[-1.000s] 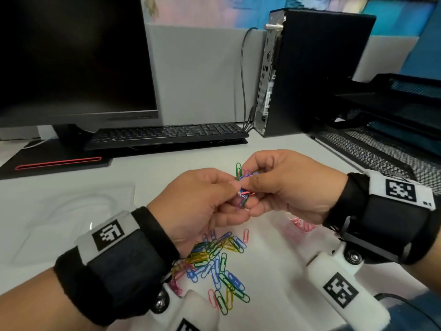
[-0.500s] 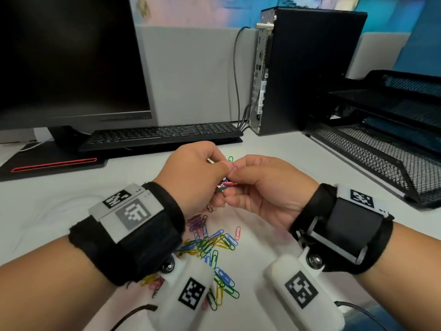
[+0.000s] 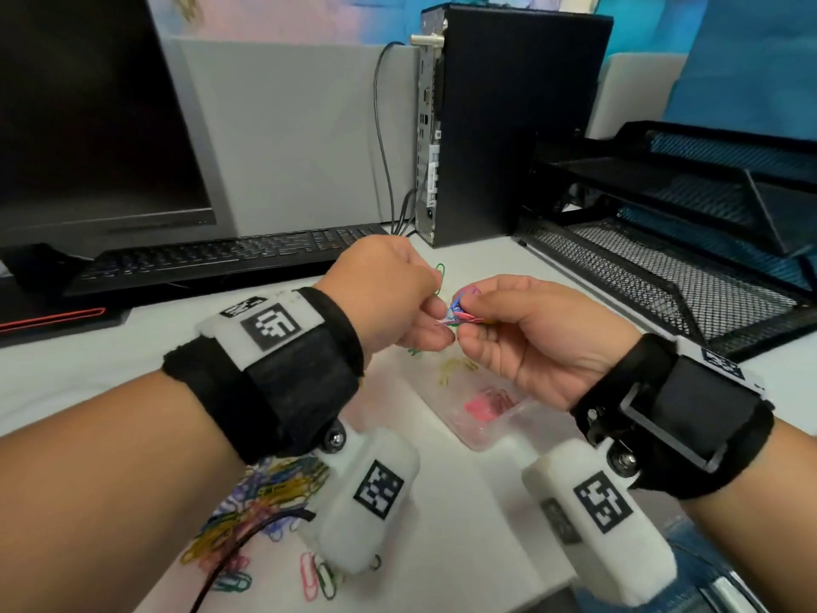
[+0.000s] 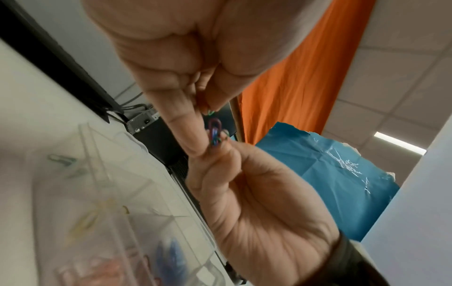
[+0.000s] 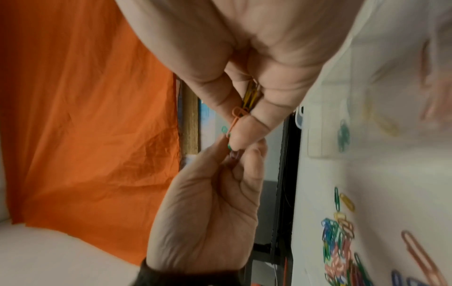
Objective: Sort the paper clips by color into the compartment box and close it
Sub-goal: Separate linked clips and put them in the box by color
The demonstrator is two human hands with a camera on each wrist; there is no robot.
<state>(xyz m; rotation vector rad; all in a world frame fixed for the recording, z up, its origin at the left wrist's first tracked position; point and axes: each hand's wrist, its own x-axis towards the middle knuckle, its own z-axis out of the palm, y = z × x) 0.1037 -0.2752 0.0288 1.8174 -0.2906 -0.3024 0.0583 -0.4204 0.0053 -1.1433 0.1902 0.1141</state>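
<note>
Both hands meet above the desk. My right hand (image 3: 465,323) pinches a small bunch of mixed paper clips (image 3: 460,311), seen as purple and blue clips (image 4: 215,133) in the left wrist view. My left hand (image 3: 435,296) pinches one green clip (image 3: 440,276) just apart from the bunch. Under the hands lies the clear compartment box (image 3: 521,413), open, with pink clips (image 3: 486,404), yellow clips (image 3: 455,367) and green clips (image 5: 343,135) in separate cells. The loose multicoloured pile (image 3: 265,502) lies on the desk under my left wrist.
A black keyboard (image 3: 221,256) and a monitor (image 3: 88,117) stand behind to the left. A black computer case (image 3: 508,126) is at the back and black mesh trays (image 3: 672,267) fill the right. A few single clips (image 3: 316,577) lie near the front edge.
Both hands rose and drifted away from the pile toward the box. The left hand has drawn the green clip a little away from the bunch held by the right.
</note>
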